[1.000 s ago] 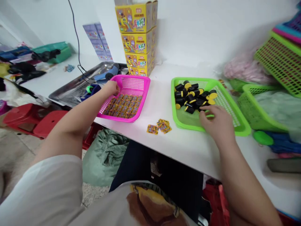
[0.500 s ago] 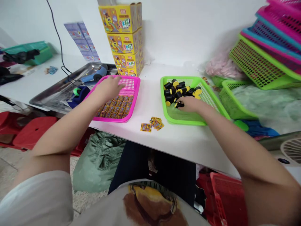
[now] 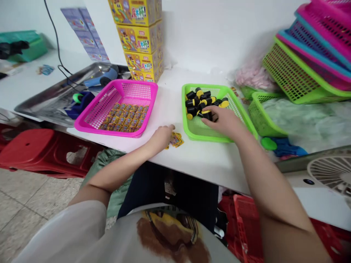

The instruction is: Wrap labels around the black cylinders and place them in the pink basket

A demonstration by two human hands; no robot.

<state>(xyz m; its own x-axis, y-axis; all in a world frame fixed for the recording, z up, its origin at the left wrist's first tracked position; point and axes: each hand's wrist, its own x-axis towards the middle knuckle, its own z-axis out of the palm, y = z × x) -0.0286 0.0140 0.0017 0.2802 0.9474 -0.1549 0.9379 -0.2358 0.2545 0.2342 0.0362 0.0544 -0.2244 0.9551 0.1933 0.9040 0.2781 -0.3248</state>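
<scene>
In the head view, my left hand (image 3: 162, 138) is at the small loose pile of yellow printed packets (image 3: 177, 140) on the table. Its fingers are curled and touch the pile's left side; their undersides are hidden, so what they pinch cannot be made out. My right hand (image 3: 225, 120) reaches into the green basket (image 3: 211, 138), thumb and fingers closed around a small black cup (image 3: 207, 115). Beside it lie several black cups with yellow lids (image 3: 192, 103). Left of my left hand, the pink basket (image 3: 109, 132) holds rows of small printed cups (image 3: 124, 118).
Yellow printed boxes (image 3: 138, 38) stand stacked behind the pink basket. A metal tray (image 3: 44, 93) with tools lies at left. Stacked coloured baskets (image 3: 298, 73), a green basket with plastic bags (image 3: 265, 120) and a fan (image 3: 333, 170) are at right. Red stools (image 3: 26, 146) stand below.
My left hand has moved from over the pink basket right and down to the packets. My right hand stays in the green basket, now around a black cup. The view has shifted slightly.
</scene>
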